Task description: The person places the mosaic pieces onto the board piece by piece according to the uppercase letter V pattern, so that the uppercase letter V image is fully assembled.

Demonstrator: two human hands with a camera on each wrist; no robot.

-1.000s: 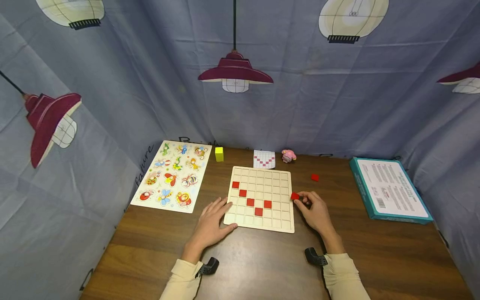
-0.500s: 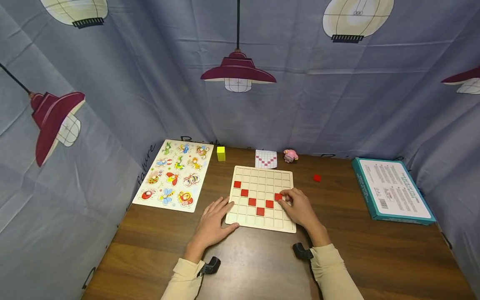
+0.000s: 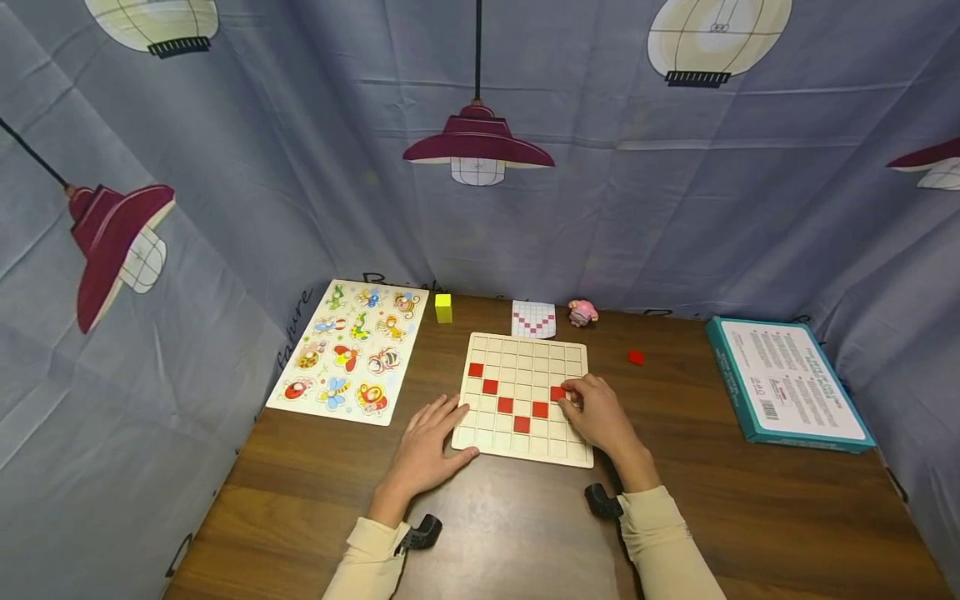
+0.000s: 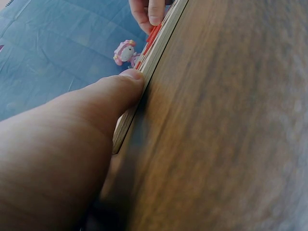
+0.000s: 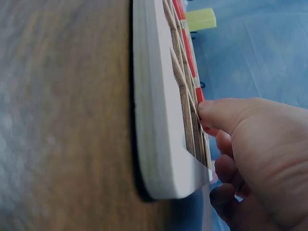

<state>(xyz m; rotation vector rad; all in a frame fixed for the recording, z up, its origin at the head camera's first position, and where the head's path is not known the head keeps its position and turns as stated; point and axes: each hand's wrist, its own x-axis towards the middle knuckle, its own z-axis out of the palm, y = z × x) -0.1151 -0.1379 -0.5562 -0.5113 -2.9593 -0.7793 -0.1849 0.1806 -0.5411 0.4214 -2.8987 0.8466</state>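
Observation:
A pale wooden grid board [image 3: 495, 437] lies on the table, with several red square tiles [image 3: 521, 425] in its cells forming a V. My left hand [image 3: 429, 446] rests against the board's left side, fingers fairly straight, thumb at the near edge. With thumb and fingertips, my right hand [image 3: 602, 417] pinches a red tile [image 3: 557, 392] at a cell on the right arm of the V. In the right wrist view the thumb and fingers partly hide that tile. Behind the board lies a small printed card [image 3: 533, 320] with a V pattern.
One loose red tile [image 3: 636, 357] lies right of the board. A pink figurine [image 3: 582, 313] and a yellow block [image 3: 443, 308] stand at the back. An insect puzzle sheet [image 3: 348, 354] is at left, a teal box [image 3: 791, 383] at right. A curtain [image 3: 600, 225] hangs behind.
My right hand has moved left with the red tile, from beside the board's right edge onto a grid cell, and stayed there over the last half second. My left hand has kept its place.

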